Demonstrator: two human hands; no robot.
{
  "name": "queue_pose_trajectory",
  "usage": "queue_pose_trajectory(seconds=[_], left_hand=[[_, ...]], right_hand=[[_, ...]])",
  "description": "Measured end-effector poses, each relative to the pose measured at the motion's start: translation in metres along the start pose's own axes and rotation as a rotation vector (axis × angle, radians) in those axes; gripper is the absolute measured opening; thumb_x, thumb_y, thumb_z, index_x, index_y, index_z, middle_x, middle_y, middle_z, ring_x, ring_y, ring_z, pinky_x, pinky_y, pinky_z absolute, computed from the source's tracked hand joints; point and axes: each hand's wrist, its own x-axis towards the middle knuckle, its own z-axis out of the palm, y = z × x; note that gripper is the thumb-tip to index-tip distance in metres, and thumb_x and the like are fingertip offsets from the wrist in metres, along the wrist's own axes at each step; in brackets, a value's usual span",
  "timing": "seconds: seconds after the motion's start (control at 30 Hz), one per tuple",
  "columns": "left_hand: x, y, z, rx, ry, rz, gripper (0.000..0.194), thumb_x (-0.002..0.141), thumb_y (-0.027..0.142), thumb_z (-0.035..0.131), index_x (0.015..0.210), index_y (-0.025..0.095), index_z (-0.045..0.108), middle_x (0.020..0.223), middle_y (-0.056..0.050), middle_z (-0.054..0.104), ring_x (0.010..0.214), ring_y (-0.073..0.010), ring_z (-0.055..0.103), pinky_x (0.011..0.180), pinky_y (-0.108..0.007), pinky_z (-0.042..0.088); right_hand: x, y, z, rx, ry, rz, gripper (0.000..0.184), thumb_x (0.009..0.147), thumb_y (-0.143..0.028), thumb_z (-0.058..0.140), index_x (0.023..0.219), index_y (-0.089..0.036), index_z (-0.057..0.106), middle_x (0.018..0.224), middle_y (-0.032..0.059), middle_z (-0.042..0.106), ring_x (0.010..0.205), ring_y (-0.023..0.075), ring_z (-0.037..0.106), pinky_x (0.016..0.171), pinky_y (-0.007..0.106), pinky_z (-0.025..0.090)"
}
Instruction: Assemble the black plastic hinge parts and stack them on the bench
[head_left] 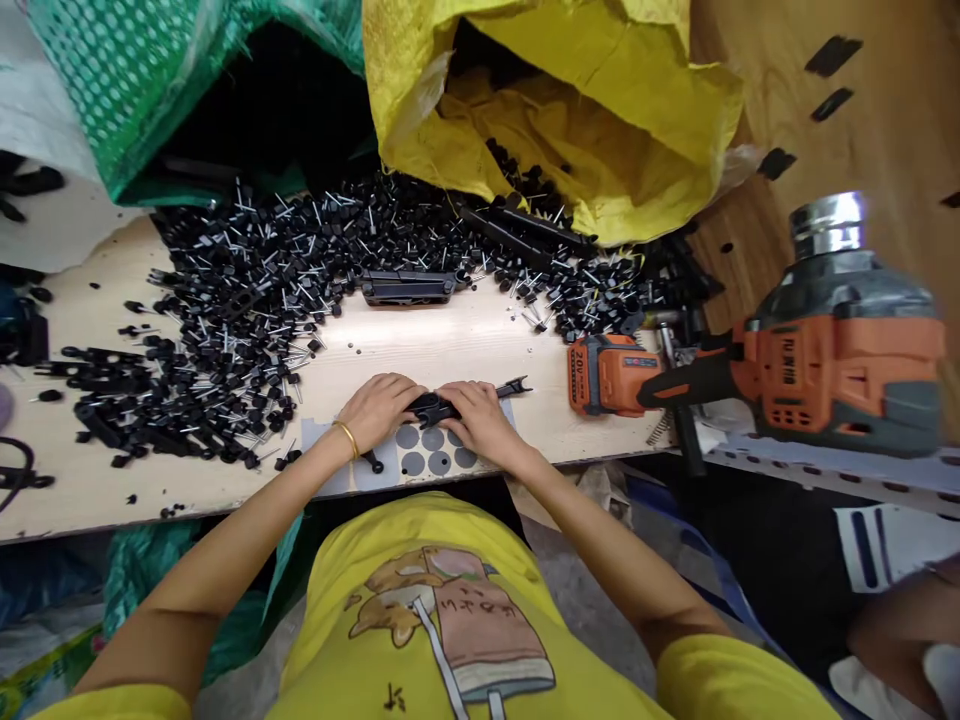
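Both my hands rest at the near edge of a wooden table. My left hand and my right hand are closed together on a long black plastic part, whose forked end sticks out to the right. Under the hands lies a grey sheet with round dark holes. A gold bangle circles my left wrist. A small black piece lies just below my left hand.
A big heap of small black plastic pieces with metal pins covers the table's left and back. A black rectangular part lies behind my hands. An orange cordless drill stands at right. A yellow sack and a green sack lie behind.
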Motion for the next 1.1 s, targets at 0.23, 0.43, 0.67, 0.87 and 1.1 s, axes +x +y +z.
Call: queue_pose_trajectory(seconds=[0.23,0.43,0.67,0.87,1.1], left_hand=[[0.011,-0.006,-0.002,0.024,0.022,0.045,0.034,0.087,0.026,0.054,0.119,0.017,0.054,0.109,-0.010,0.061,0.102,-0.0243,0.054,0.093,-0.038,0.038],[0.012,0.002,-0.004,0.043,0.013,0.031,0.040,0.087,0.026,0.052,0.125,0.015,0.050,0.111,-0.011,0.059,0.104,-0.0244,0.053,0.095,-0.039,0.038],[-0.008,-0.002,-0.023,-0.034,0.228,-0.091,0.040,0.087,0.030,0.046,0.123,0.015,0.053,0.119,-0.013,0.056,0.108,-0.0256,0.053,0.093,-0.040,0.042],[-0.032,-0.069,-0.038,0.160,0.286,-0.753,0.030,0.081,0.022,0.049,0.106,0.014,0.062,0.105,-0.015,0.059,0.099,-0.0304,0.058,0.084,-0.040,0.047],[-0.039,-0.064,-0.040,-0.020,0.452,-0.679,0.019,0.075,0.019,0.053,0.091,0.016,0.062,0.087,-0.008,0.063,0.083,-0.0226,0.061,0.079,-0.035,0.048]], right_hand=[[0.009,0.002,-0.025,0.048,-0.065,0.051,0.042,0.083,-0.028,0.061,0.123,-0.018,0.053,0.114,0.0117,0.062,0.109,0.0263,0.054,0.093,0.043,0.039],[0.024,0.023,-0.044,0.019,0.175,0.314,0.030,0.084,-0.026,0.059,0.111,-0.015,0.060,0.108,0.0144,0.062,0.094,0.0241,0.059,0.084,0.039,0.046],[0.045,0.065,-0.082,-0.435,0.225,0.671,0.035,0.083,-0.007,0.036,0.109,-0.007,0.061,0.112,0.0236,0.057,0.094,0.0294,0.059,0.079,0.041,0.044],[0.027,0.030,-0.069,-0.127,0.240,0.385,0.026,0.079,-0.013,0.049,0.100,-0.012,0.065,0.093,0.0107,0.067,0.085,0.0213,0.061,0.082,0.035,0.046],[0.012,-0.022,-0.041,-0.186,-0.003,0.095,0.034,0.084,-0.006,0.041,0.105,-0.017,0.065,0.097,0.0097,0.062,0.082,0.0183,0.059,0.075,0.029,0.045]])
